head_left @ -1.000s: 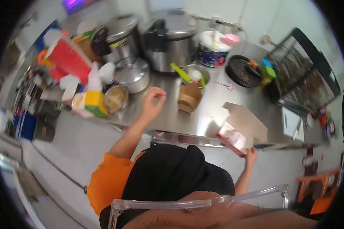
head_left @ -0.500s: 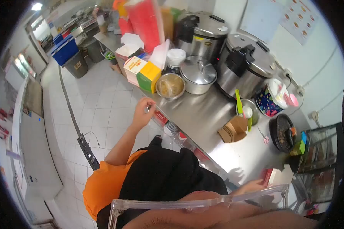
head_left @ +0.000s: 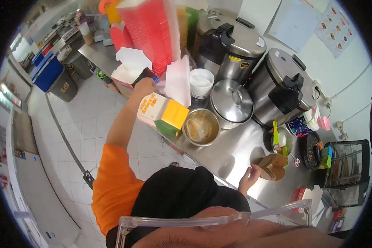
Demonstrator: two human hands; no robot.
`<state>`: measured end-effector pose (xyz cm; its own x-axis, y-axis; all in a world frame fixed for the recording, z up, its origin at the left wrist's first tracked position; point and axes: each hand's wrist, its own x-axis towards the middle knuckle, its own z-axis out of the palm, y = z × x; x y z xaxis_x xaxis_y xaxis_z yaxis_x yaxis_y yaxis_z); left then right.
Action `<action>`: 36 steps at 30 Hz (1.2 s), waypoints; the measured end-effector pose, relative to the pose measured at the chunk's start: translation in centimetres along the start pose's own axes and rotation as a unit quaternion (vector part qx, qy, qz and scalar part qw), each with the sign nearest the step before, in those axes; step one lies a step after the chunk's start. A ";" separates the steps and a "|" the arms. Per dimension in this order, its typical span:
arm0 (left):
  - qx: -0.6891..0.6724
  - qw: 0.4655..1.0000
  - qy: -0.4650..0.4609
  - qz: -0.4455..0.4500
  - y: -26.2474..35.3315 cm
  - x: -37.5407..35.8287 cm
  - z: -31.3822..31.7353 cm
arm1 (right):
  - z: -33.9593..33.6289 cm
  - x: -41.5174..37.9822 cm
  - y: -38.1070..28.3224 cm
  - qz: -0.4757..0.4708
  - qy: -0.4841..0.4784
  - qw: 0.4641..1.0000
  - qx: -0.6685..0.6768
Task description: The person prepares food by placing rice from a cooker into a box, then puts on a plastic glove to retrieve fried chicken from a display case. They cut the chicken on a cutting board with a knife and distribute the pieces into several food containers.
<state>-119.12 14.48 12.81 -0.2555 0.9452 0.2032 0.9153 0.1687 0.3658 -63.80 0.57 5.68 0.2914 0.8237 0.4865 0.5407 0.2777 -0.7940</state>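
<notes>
Left hand (head_left: 145, 86), upper left: at dark container (head_left: 143, 76), grip unclear.
Right hand (head_left: 249, 177), lower right: loosely open, beside brown cartons (head_left: 273, 168).

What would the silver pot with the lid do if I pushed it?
The pot would probably feel stiff, because it looks like metal. It's wide and low, so it may slide rather than tip. Its lid sits on top with no clips showing, so it might rattle.

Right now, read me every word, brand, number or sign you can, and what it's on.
"joy in every bite": white, yellow and green carton.
Labels on the left steel cooker: too small.
Wall poster: too small.
Grey bin sticker: too small.
Anything else: too small or blurred.
</notes>
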 end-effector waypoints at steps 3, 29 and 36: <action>0.117 0.973 -0.190 -0.065 -1.7 5.0 2.2 | 3.5 1.6 -4.6 0.004 -0.048 0.999 0.010; -0.714 0.618 -0.202 0.258 26.7 -13.2 -0.5 | -17.1 -24.4 6.2 0.536 -0.446 0.708 -0.113; -0.760 0.405 -0.497 0.110 47.9 -28.8 5.2 | -31.3 -18.9 3.7 0.445 -0.146 0.881 0.075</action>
<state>-66.27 -3.21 19.81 0.7221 0.6643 0.1933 -0.5599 0.3971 0.7272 -42.60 -29.45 4.99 0.3203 0.8341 -0.4491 0.0849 -0.4975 -0.8633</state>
